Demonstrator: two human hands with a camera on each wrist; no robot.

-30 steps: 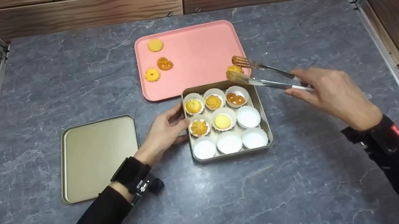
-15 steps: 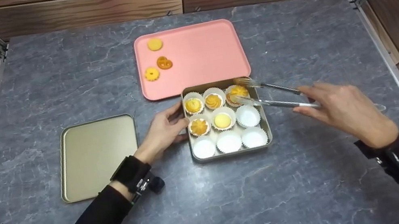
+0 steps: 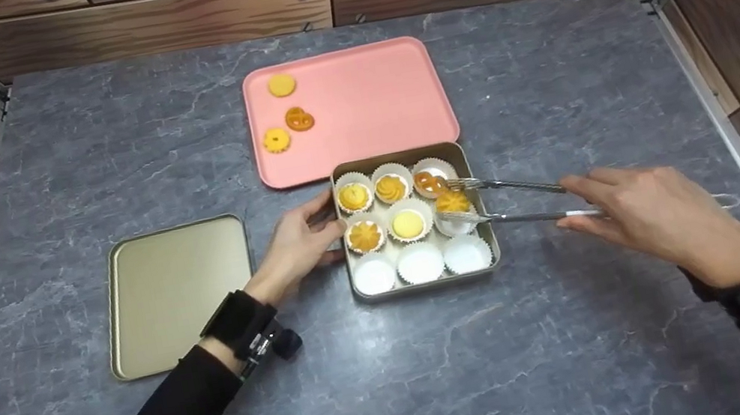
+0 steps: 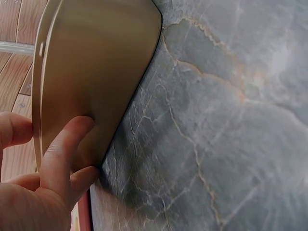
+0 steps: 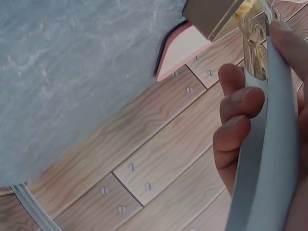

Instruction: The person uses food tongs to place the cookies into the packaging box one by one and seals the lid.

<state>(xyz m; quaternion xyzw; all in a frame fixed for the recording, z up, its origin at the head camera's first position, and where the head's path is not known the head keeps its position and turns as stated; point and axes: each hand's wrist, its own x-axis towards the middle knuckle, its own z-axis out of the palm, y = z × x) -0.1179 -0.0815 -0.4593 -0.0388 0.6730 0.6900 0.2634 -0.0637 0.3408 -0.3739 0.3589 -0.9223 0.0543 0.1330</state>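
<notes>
In the head view my right hand (image 3: 661,217) grips a pair of tongs (image 3: 531,215), fingers curled round the grey-white handle (image 5: 279,144) in the right wrist view. Between the tong tips sits a yellow flower-shaped cookie (image 3: 452,203), over the right paper cup of the middle row. That cup belongs to a square gold tin (image 3: 491,247) with three rows of white cups; several hold cookies. The front-row cups (image 3: 420,264) show bare white insides. My left hand (image 3: 297,245) rests its fingertips against the tin's left outer wall (image 4: 96,62), fingers fairly straight.
A pink tray (image 3: 366,101) behind the tin carries a round cookie (image 3: 281,85), a pretzel-shaped cookie (image 3: 299,119) and a ring-like flower cookie (image 3: 277,140). The gold lid (image 3: 180,294) lies left, near my left forearm. Wood-patterned panels (image 3: 155,25) border the grey marbled table.
My right hand has brought the tongs and the flower-shaped cookie from the tray's front right corner, over the tin's back right cup, towards the middle row. My left hand stays at the tin.
</notes>
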